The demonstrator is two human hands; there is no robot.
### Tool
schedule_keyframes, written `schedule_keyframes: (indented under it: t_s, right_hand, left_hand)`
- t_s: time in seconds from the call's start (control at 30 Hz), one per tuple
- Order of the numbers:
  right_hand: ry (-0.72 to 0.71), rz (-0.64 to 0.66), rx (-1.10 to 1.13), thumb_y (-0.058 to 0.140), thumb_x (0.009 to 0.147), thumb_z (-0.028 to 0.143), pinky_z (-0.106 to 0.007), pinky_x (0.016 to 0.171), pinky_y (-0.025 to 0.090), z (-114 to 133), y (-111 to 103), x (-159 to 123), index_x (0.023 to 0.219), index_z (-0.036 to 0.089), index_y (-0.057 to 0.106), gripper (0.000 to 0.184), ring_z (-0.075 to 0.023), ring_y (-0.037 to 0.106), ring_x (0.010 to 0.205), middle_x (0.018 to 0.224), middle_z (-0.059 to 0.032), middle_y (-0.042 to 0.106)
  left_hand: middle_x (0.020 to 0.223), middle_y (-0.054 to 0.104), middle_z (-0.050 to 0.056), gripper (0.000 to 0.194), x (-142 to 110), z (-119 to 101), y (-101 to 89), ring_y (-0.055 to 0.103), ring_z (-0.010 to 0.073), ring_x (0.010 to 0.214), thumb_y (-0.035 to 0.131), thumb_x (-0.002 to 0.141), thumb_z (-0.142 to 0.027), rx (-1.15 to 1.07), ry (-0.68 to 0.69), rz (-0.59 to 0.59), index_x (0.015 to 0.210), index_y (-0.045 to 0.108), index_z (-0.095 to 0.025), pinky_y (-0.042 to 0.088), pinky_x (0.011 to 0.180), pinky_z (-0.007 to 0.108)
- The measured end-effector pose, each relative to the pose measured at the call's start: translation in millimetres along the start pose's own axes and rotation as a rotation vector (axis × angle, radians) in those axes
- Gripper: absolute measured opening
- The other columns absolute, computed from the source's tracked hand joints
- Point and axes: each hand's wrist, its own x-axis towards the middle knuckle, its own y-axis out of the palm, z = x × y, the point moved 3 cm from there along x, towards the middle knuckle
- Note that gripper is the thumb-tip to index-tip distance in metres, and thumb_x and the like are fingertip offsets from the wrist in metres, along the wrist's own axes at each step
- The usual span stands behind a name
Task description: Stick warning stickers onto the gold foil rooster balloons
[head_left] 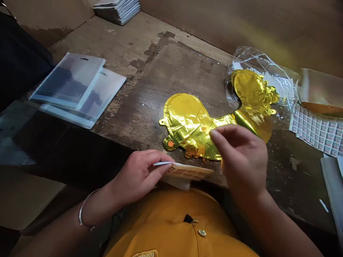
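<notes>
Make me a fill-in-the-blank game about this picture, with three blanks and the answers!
The thin pale printed piece is held by the person's ____ hand.
The small round spot on the crinkled gold foil shape is coloured ____.
The white sheet of small printed labels lies at the picture's ____ edge.
Missing words: left; orange; right.

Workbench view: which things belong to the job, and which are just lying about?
Probably the job:
printed card, in the left hand
gold foil, by the right hand

Seemingly just lying about, untouched:
clear sleeves
white stack
label sheet
</notes>
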Motion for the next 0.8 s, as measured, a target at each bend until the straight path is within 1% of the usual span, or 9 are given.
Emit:
schedule_keyframes:
  t_s: [0.07, 0.1, 0.17, 0.27, 0.4, 0.5, 0.6, 0.7, 0.8]
  right_hand:
    - [0.124, 0.030, 0.063, 0.066, 0.081, 0.027, -0.029, 0.058, 0.047, -13.3, 8.2, 9.7, 0.076, 0.021, 0.065, 0.008, -0.0133, 0.057, 0.060, 0.069, 0.0009, 0.064]
    - [0.155, 0.070, 0.054, 0.066, 0.080, 0.029, -0.029, 0.059, 0.047, -19.1, 15.2, 11.5, 0.074, 0.020, 0.066, 0.010, -0.0139, 0.058, 0.062, 0.069, 0.0000, 0.064]
    - [0.163, 0.118, -0.018, 0.067, 0.079, 0.029, -0.031, 0.061, 0.047, -26.8, 29.1, 9.9, 0.072, 0.019, 0.068, 0.012, -0.0156, 0.059, 0.067, 0.072, -0.0019, 0.065]
    - [0.116, 0.089, -0.148, 0.067, 0.078, 0.028, -0.033, 0.065, 0.046, -29.6, 41.3, 1.3, 0.071, 0.020, 0.068, 0.012, -0.0181, 0.058, 0.074, 0.074, -0.0033, 0.063]
    - [0.053, 0.026, -0.247, 0.066, 0.079, 0.027, -0.037, 0.071, 0.046, -28.9, 42.1, -5.0, 0.070, 0.021, 0.067, 0.010, -0.0208, 0.057, 0.081, 0.074, -0.0034, 0.062]
    - [0.059, -0.030, -0.243, 0.065, 0.080, 0.027, -0.037, 0.072, 0.046, -29.9, 39.8, -5.2, 0.073, 0.021, 0.066, 0.010, -0.0202, 0.056, 0.080, 0.074, -0.0029, 0.062]
    - [0.056, -0.055, -0.234, 0.065, 0.081, 0.027, -0.035, 0.070, 0.046, -28.6, 41.7, -6.6, 0.075, 0.020, 0.067, 0.009, -0.0190, 0.056, 0.079, 0.076, -0.0028, 0.061]
    - [0.015, -0.046, -0.242, 0.065, 0.081, 0.026, -0.033, 0.071, 0.046, -26.2, 47.1, -9.5, 0.075, 0.021, 0.068, 0.008, -0.0183, 0.056, 0.081, 0.078, -0.0023, 0.061]
    - [-0.001, -0.027, -0.261, 0.066, 0.081, 0.025, -0.033, 0.074, 0.045, -27.0, 51.1, -11.1, 0.074, 0.020, 0.068, 0.009, -0.0182, 0.054, 0.083, 0.077, -0.0024, 0.061]
  left_hand:
    - [0.112, 0.072, 0.005, 0.013, 4.8, -5.7, -4.8, 0.062, 0.0226, 0.110, 0.057, 0.089, -0.022, 0.334, 0.299, -0.013, 0.093, 0.069, -0.021, 0.042, 0.100, 0.039]
    - [0.120, 0.069, 0.005, 0.013, 7.6, -5.6, -4.4, 0.057, 0.0240, 0.119, 0.056, 0.089, -0.020, 0.456, 0.393, 0.001, 0.094, 0.068, -0.021, 0.035, 0.108, 0.043]
    - [0.129, 0.064, 0.006, 0.014, 13.6, -0.8, -1.0, 0.051, 0.0250, 0.128, 0.053, 0.091, -0.018, 0.604, 0.467, 0.053, 0.094, 0.067, -0.020, 0.023, 0.114, 0.048]
    - [0.129, 0.063, 0.008, 0.017, 18.3, 8.6, 5.2, 0.051, 0.0240, 0.128, 0.049, 0.093, -0.019, 0.658, 0.473, 0.121, 0.096, 0.065, -0.018, 0.020, 0.117, 0.049]
    - [0.130, 0.062, 0.009, 0.017, 16.5, 15.5, 7.5, 0.050, 0.0241, 0.129, 0.048, 0.094, -0.019, 0.651, 0.471, 0.129, 0.100, 0.064, -0.018, 0.021, 0.117, 0.049]
    - [0.131, 0.061, 0.010, 0.017, 15.3, 17.3, 6.5, 0.049, 0.0243, 0.130, 0.049, 0.092, -0.017, 0.632, 0.471, 0.125, 0.101, 0.064, -0.016, 0.025, 0.116, 0.047]
    - [0.129, 0.062, 0.010, 0.018, 15.9, 17.0, 5.8, 0.052, 0.0224, 0.128, 0.048, 0.092, -0.016, 0.621, 0.479, 0.107, 0.101, 0.064, -0.016, 0.032, 0.114, 0.044]
    - [0.125, 0.063, 0.010, 0.019, 16.8, 16.3, 5.8, 0.054, 0.0211, 0.125, 0.047, 0.093, -0.015, 0.612, 0.486, 0.079, 0.100, 0.065, -0.016, 0.036, 0.113, 0.042]
    - [0.125, 0.063, 0.010, 0.020, 16.6, 17.1, 6.6, 0.052, 0.0214, 0.127, 0.047, 0.092, -0.014, 0.617, 0.483, 0.077, 0.101, 0.065, -0.015, 0.036, 0.113, 0.042]
